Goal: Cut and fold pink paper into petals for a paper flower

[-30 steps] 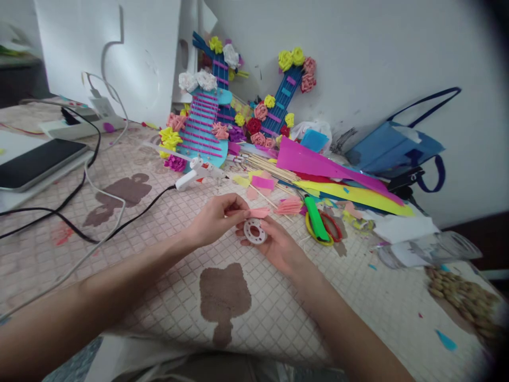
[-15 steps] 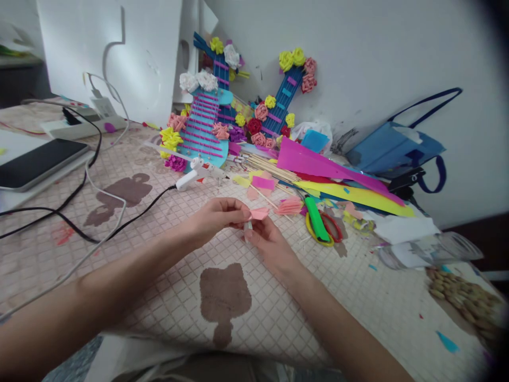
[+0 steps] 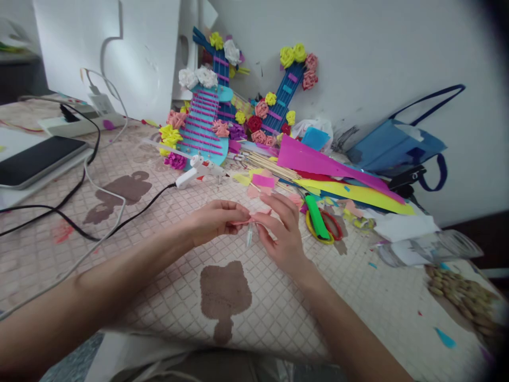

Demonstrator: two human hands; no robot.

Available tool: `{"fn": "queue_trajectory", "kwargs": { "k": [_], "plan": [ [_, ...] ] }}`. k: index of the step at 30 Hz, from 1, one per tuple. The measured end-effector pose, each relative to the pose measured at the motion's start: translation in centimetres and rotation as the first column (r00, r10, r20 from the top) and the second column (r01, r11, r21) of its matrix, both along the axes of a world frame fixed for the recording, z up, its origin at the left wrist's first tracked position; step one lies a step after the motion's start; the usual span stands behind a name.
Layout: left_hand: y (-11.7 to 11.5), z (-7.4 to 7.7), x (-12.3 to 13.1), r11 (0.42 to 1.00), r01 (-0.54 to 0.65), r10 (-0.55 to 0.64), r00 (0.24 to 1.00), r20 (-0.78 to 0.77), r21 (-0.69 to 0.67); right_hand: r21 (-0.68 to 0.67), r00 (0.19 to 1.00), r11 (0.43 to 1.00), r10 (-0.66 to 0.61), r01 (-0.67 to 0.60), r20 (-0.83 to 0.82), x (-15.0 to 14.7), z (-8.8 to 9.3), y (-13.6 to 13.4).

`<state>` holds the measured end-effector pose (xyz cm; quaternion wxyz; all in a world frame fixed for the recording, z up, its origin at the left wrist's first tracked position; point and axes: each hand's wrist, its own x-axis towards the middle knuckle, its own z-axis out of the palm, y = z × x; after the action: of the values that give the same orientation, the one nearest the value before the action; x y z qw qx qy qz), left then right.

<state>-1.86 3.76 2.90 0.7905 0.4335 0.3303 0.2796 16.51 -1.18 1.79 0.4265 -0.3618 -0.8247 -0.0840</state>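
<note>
My left hand [image 3: 220,218] is closed, thumb and fingers pinching a small piece of pink paper [image 3: 262,212]. A slim, pale, see-through stick [image 3: 249,235] hangs below the paper, its upper end hidden by the paper and fingers. My right hand [image 3: 283,228] has its fingers spread, the index fingertip against the paper's near edge and the thumb apart below it. Just beyond the right fingers lies a stack of pink paper pieces [image 3: 296,200], partly covered. A white glue gun [image 3: 201,171] rests behind my left hand.
Green-handled cutter [image 3: 317,217] and scissors [image 3: 338,225] lie to the right. Behind are wooden sticks [image 3: 270,163], coloured sheets [image 3: 338,164] and flower-covered paper models [image 3: 202,127]. A black cord [image 3: 139,216] crosses the left side near a phone [image 3: 43,159]. A clear bottle [image 3: 437,246] lies far right.
My right hand has let go of the pale stick, spread its fingers and risen over the paper. My left hand has kept its pinch with little movement.
</note>
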Motion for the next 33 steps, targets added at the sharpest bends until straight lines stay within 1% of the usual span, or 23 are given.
{"fn": "queue_trajectory", "kwargs": {
  "k": [3, 7, 10, 13, 15, 17, 20, 22, 24, 26, 27, 29, 31, 32, 33],
  "plan": [
    [-0.08, -0.06, 0.11, 0.995, 0.027, -0.026, 1.0, 0.013, -0.098, 0.012, 0.999, 1.0, 0.015, -0.015, 0.034, 0.24, -0.15, 0.24],
    [-0.08, -0.09, 0.14, 0.982, 0.045, -0.044, 0.999, 0.008, -0.185, 0.021, 0.999, 0.999, 0.041, -0.041, 0.012, 0.6, -0.39, 0.31],
    [-0.04, -0.14, 0.14, 0.979, 0.047, -0.046, 0.999, 0.012, -0.2, 0.01, 0.998, 0.998, 0.058, -0.058, -0.008, 0.69, -0.4, 0.31],
    [-0.1, -0.16, 0.15, 0.982, 0.039, -0.036, 0.999, 0.022, -0.183, -0.02, 0.998, 0.998, 0.053, -0.054, -0.035, 0.58, -0.36, 0.28],
    [-0.19, -0.16, 0.17, 0.99, 0.029, -0.026, 0.999, 0.019, -0.138, -0.046, 0.998, 0.998, 0.046, -0.049, -0.053, 0.46, -0.37, 0.27],
    [-0.29, -0.16, 0.21, 0.999, 0.01, -0.01, 1.0, 0.002, -0.05, -0.07, 0.997, 0.997, 0.039, -0.043, -0.067, 0.35, -0.41, 0.27],
    [-0.37, -0.16, 0.29, 0.991, -0.008, 0.013, 0.999, -0.035, 0.136, -0.104, 0.996, 0.994, 0.031, -0.04, -0.087, 0.22, -0.51, 0.28],
    [-0.41, -0.14, 0.31, 0.959, -0.003, 0.028, 0.996, -0.084, 0.282, -0.124, 0.995, 0.992, 0.02, -0.033, -0.102, 0.15, -0.53, 0.28],
    [-0.48, -0.12, 0.29, 0.899, 0.02, 0.053, 0.986, -0.155, 0.437, -0.135, 0.994, 0.991, 0.004, -0.02, -0.113, 0.09, -0.5, 0.24],
    [-0.61, -0.13, 0.24, 0.807, 0.063, 0.1, 0.966, -0.24, 0.588, -0.147, 0.993, 0.989, -0.01, -0.007, -0.114, 0.05, -0.45, 0.17],
    [-0.7, -0.15, 0.22, 0.746, 0.082, 0.141, 0.951, -0.277, 0.66, -0.152, 0.994, 0.988, -0.016, -0.002, -0.112, 0.04, -0.43, 0.14],
    [-0.87, -0.2, 0.2, 0.601, 0.111, 0.246, 0.917, -0.315, 0.792, -0.156, 0.994, 0.988, -0.024, 0.007, -0.105, 0.04, -0.44, 0.09],
    [-0.99, -0.18, 0.2, 0.457, 0.124, 0.328, 0.897, -0.297, 0.881, -0.157, 0.995, 0.988, -0.027, 0.011, -0.099, 0.04, -0.49, 0.07],
    [-1.01, -0.14, 0.19, 0.4, 0.127, 0.346, 0.896, -0.277, 0.908, -0.158, 0.995, 0.987, -0.027, 0.011, -0.1, 0.04, -0.52, 0.06],
    [-1.01, -0.08, 0.16, 0.356, 0.133, 0.352, 0.898, -0.265, 0.925, -0.163, 0.994, 0.986, -0.029, 0.012, -0.106, 0.02, -0.53, 0.05]
  ]
}}
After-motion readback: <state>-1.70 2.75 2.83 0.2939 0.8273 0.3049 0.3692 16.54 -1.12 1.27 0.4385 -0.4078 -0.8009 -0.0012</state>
